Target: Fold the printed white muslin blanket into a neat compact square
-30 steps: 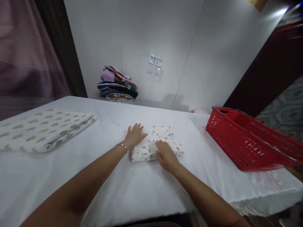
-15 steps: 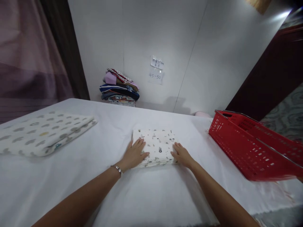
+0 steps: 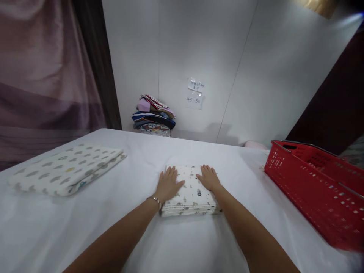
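Note:
A white cloth with small grey and brown prints (image 3: 190,193) lies folded in several layers in front of me. My left hand (image 3: 168,185) rests flat on its left side, fingers spread, a bracelet on the wrist. On the upper right part of the fold, my right hand (image 3: 209,177) lies palm down with its fingers stretched out. Neither hand grips the fabric. Farther left lies another folded cloth (image 3: 68,167), white with larger grey shapes and a yellow one.
A red plastic basket (image 3: 309,189) with metal handles stands at the right on the white-covered table (image 3: 142,151). Behind the table's far edge, a pile of folded textiles (image 3: 155,119) sits against the wall. Paper notes (image 3: 195,100) hang there. A pinkish curtain (image 3: 36,76) hangs at left.
My right hand went from the cloth's middle to its right edge, then up onto its upper right part. The top layer now lies flat and squared. The camera view has shifted left.

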The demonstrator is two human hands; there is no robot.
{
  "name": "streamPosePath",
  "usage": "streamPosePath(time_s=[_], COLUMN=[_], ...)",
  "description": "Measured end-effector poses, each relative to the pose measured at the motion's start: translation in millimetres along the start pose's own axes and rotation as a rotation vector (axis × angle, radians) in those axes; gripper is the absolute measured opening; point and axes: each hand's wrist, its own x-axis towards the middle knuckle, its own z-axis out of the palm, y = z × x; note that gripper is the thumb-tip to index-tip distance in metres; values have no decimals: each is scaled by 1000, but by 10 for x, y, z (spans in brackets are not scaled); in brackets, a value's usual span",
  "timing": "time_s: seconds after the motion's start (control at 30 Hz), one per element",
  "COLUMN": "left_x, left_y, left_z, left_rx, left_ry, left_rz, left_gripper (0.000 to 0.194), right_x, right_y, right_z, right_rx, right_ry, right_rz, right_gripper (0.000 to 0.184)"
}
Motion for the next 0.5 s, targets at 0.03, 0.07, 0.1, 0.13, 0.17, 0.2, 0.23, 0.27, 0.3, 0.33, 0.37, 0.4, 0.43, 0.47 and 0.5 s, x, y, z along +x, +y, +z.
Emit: streamPosePath(time_s=[0.03, 0.07, 0.1, 0.13, 0.17, 0.2, 0.23, 0.27, 0.3, 0.33, 0.37, 0.4, 0.43, 0.47, 0.5], left_x=[-7, -14, -20, -24, -25, -26, -27, -29, -34, -41, -52, -66, -83, -103, -123], left_y=[-16, -25, -28, -27, -24, -20, -16, -14, -14, -15, -17, -21, -24, -28, -32], left_z=[26, 40, 45, 41, 32, 20, 9, -1, -10, -17, -23, -29, -35, -43, -51], left_rx=[-8, -17, -27, -38, -48, -57, -65, -73, -83, -95, -109, -119, -130, -140, -151], left_ry=[-3, -6, -12, -18, -22, -25, -26, -24, -19, -7, 13, 40, 73, 113, 159], left_rz=[-1, -4, -10, -15, -19, -20, -18, -13, -9, -9, -15, -33, -58, -90, -129], left_gripper=[71, 71, 71, 71, 71, 71, 70, 70, 69, 68, 68, 68, 68, 68, 69], right_x=[5, 8, 14, 24, 38, 55, 70, 81, 82, 71, 45, 4, -48, -110, -175], right_y=[36, 60, 75, 85, 93, 106, 127, 158, 200, 250, 306, 366, 427, 488, 549], right_z=[45, 78, 99, 106, 100, 83, 57, 26, -9, -43, -74, -100, -121, -137, -151], right_rx=[11, 24, 40, 69, 105, 143, 178, 205, 222, 228, 228, 232, 235, 236, 236], right_ry=[6, 15, 27, 37, 45, 49, 55, 65, 81, 103, 128, 143, 155, 165, 171], right_rz=[-5, -12, -19, -22, -19, -10, 4, 25, 54, 90, 131, 162, 192, 222, 252], right_gripper=[69, 69, 69, 69, 69, 67, 64, 62, 60, 59, 59, 60, 61, 62, 63])
